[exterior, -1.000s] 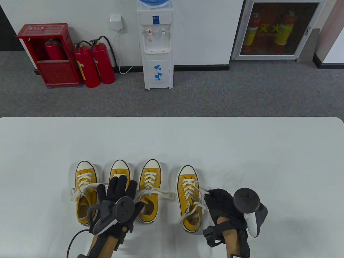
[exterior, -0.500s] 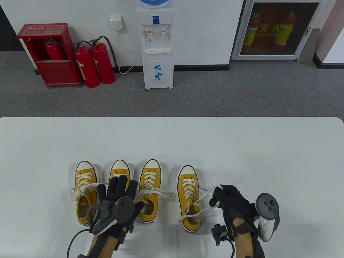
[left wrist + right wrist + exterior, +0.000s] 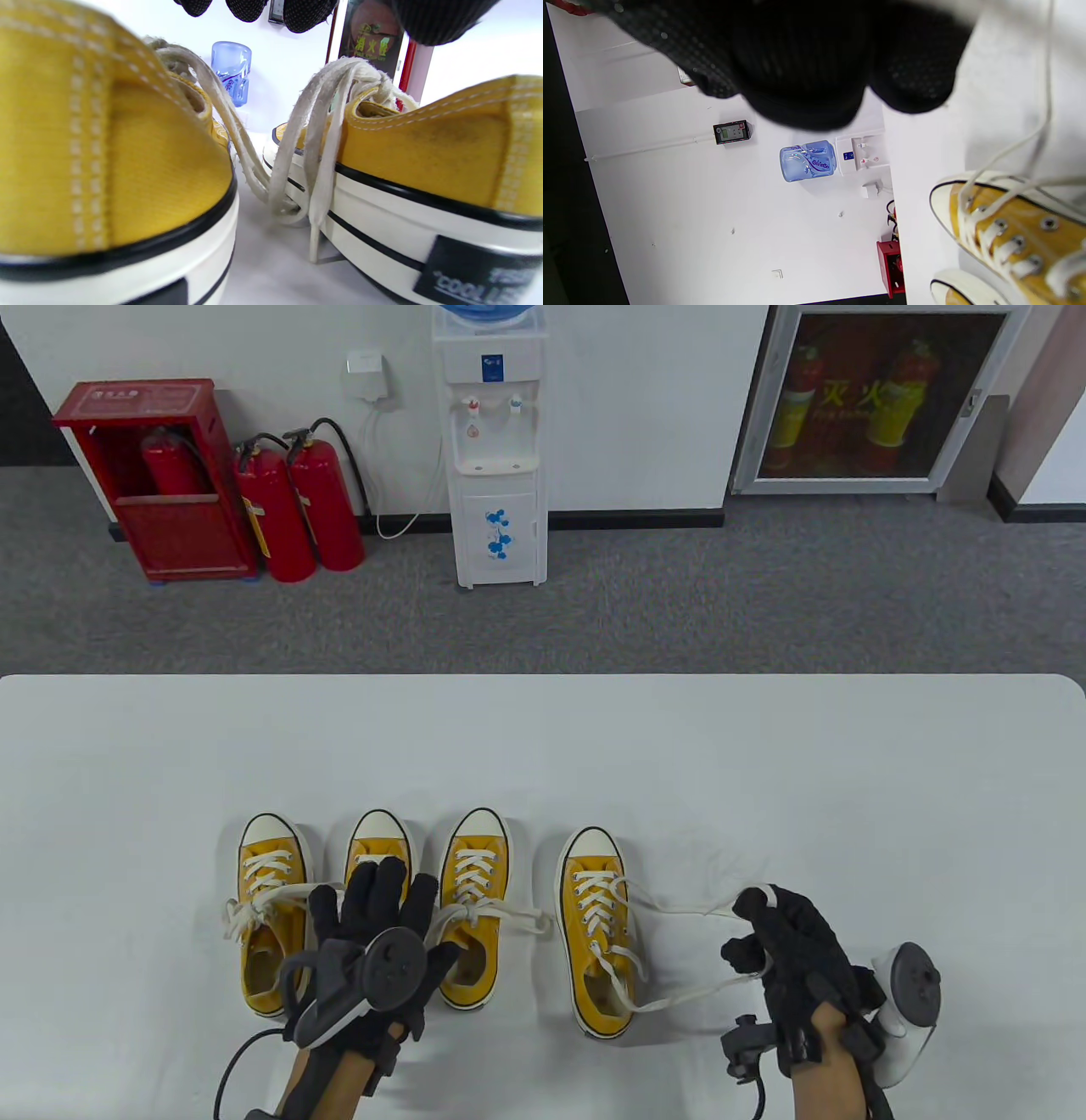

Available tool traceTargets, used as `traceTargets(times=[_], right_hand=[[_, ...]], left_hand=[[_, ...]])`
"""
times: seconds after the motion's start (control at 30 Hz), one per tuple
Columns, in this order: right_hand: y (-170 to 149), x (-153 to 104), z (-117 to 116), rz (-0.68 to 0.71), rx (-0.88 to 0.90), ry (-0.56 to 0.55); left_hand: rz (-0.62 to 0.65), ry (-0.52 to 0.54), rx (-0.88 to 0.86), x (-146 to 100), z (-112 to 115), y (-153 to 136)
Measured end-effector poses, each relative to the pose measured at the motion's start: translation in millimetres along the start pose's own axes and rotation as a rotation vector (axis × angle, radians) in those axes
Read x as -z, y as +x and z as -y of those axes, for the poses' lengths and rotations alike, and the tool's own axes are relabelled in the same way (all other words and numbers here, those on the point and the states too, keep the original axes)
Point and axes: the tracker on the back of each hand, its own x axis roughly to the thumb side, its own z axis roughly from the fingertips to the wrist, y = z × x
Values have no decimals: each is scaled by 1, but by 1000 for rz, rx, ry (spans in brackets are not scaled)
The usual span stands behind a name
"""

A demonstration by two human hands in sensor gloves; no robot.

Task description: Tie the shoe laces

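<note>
1. Four yellow shoes stand in a row on the white table (image 3: 543,746), toes pointing away from the person.
2. The right hand (image 3: 785,942) is off to the right of the last shoe (image 3: 598,929), well clear of it.
3. Its fingers are curled round that shoe's white laces (image 3: 679,906). One lace runs from the top of the shoe to the fingertips. Another runs from near the heel opening to the thumb side. Both look pulled out sideways, above the table.
4. In the right wrist view the black fingers (image 3: 806,63) fill the top, and thin laces run down to the shoe's toe.
5. The left hand (image 3: 377,929) lies flat over the second shoe (image 3: 379,848). Its fingers are straight and spread a little, and it grips nothing.
6. The first shoe (image 3: 270,916) has a tied bow on top. The third shoe (image 3: 473,899) has a bow too, and its loops lie out to both sides.
7. In the left wrist view I see two yellow heels up close, with white lace loops hanging down between them onto the table. The fingertips (image 3: 246,6) hang in at the top.
8. Behind the table stand a water cooler (image 3: 496,449), two red fire extinguishers (image 3: 297,504) and a red box (image 3: 157,475) on the grey floor.
</note>
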Motion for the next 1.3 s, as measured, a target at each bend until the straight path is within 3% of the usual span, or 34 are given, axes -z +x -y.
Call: traceTargets(times=[0.33,0.73,1.03,1.3], right_hand=[[-16,0,15,-30,-73,-78],[-19,-3,2,-58,-244,-45],[-19,-4,-1,-62,-284,-45],[-20,-4,-1,-59,-289,-45]], left_hand=[[99,30,-46,-3,-11,31],[162,-116,-202,30,-26,114],[167,-209,-125,50,6,167],[168,-308,-55,57,39,180]])
